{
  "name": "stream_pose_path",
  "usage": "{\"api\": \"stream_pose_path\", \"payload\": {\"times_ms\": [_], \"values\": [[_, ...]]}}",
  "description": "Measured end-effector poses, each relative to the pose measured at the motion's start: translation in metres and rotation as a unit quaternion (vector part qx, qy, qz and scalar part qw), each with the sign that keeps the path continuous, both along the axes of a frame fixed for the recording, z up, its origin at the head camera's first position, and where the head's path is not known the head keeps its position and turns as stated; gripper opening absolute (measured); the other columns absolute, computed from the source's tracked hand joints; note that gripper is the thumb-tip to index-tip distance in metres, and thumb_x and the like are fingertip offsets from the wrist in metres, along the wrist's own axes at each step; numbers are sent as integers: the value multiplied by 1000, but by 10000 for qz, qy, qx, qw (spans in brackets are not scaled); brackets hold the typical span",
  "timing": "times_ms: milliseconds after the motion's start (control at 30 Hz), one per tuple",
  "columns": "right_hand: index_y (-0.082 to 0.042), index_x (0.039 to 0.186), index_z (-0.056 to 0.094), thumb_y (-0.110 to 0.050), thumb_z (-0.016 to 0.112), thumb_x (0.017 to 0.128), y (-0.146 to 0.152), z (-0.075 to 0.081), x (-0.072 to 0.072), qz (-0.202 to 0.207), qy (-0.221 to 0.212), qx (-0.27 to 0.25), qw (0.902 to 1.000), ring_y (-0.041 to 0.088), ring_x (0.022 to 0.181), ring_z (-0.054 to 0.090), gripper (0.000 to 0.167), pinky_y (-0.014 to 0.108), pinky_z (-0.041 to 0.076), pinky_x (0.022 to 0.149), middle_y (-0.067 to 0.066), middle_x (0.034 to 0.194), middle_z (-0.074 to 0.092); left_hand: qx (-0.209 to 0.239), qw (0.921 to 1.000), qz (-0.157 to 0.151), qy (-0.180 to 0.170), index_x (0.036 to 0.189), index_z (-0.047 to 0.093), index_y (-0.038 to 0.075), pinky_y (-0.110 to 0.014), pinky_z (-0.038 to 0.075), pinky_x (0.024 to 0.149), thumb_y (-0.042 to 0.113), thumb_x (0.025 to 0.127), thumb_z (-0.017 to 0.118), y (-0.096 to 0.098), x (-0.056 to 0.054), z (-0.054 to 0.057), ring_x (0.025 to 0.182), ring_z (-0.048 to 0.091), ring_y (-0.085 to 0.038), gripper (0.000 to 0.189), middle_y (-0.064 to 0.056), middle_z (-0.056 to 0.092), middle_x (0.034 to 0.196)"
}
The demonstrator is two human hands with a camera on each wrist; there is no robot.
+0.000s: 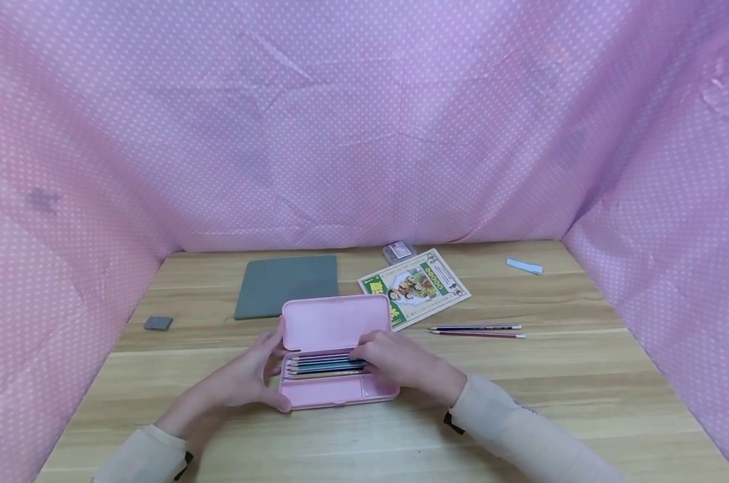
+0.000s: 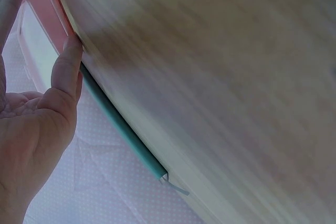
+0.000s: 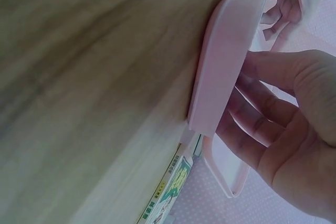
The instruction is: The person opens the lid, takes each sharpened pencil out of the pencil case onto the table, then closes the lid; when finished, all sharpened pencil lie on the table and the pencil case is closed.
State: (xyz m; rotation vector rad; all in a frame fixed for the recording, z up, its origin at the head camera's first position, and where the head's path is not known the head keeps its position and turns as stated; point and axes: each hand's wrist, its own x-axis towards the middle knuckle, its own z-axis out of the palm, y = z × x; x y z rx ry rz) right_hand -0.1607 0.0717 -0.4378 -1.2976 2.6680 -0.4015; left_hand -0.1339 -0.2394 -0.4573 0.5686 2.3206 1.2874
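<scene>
A pink pencil case (image 1: 322, 391) lies on the table with its lid (image 1: 337, 322) raised. Several pencils (image 1: 318, 367) lie side by side in its back compartment. My left hand (image 1: 247, 372) grips the case's left end, thumb at the front corner and fingers toward the hinge; in the left wrist view a fingertip (image 2: 72, 45) meets the pink edge. My right hand (image 1: 394, 359) reaches over the case's right end, fingers bent down at the pencils. In the right wrist view the case wall (image 3: 223, 72) hides those fingertips, so I cannot tell whether they pinch a pencil.
Behind the case lie a grey-green notebook (image 1: 288, 285) and an illustrated booklet (image 1: 418, 288), with a small clear box (image 1: 398, 251) beyond. Two pencils (image 1: 475, 331) lie to the right. A pale blue strip (image 1: 524, 266) is farther back, a grey eraser-like block (image 1: 158, 323) far left.
</scene>
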Motion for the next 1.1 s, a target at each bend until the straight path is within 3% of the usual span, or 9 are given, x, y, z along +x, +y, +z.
{"api": "stream_pose_path", "payload": {"times_ms": [167, 367, 667, 1100], "values": [[-13, 114, 78, -4, 75, 90, -1, 1, 1, -40, 11, -64, 10000, 11, 92, 67, 26, 25, 59, 82, 1, 103, 73, 37, 10000, -13, -40, 162, -12, 12, -37, 45, 109, 25, 67, 96, 0, -1, 0, 139, 42, -35, 144, -21, 15, 159], [-14, 109, 78, 2, 73, 88, -4, 2, 0, 4, 232, -8, 9997, 7, 74, 58, 27, 19, 53, 65, -1, 90, 71, 54, 10000, -15, -35, 161, -12, 12, -35, 45, 109, 25, 66, 97, 0, -3, -1, 139, 42, -34, 145, -20, 10, 161], [-12, 114, 78, -3, 76, 89, -3, 3, -2, -269, -226, -154, 9993, 8, 87, 66, 27, 23, 59, 83, 1, 103, 75, 26, 10000, -19, -31, 162, -11, 14, -35, 46, 108, 27, 66, 96, 0, -3, -2, 138, 42, -33, 145, -20, 11, 162], [-11, 114, 78, -3, 78, 87, -2, 0, -2, -318, -227, -321, 9987, 5, 85, 63, 28, 23, 58, 79, 0, 101, 75, 123, 9999, -26, -61, 162, -12, 16, -34, 46, 108, 26, 65, 97, -1, -3, -4, 138, 42, -33, 145, -19, 6, 163]]}}
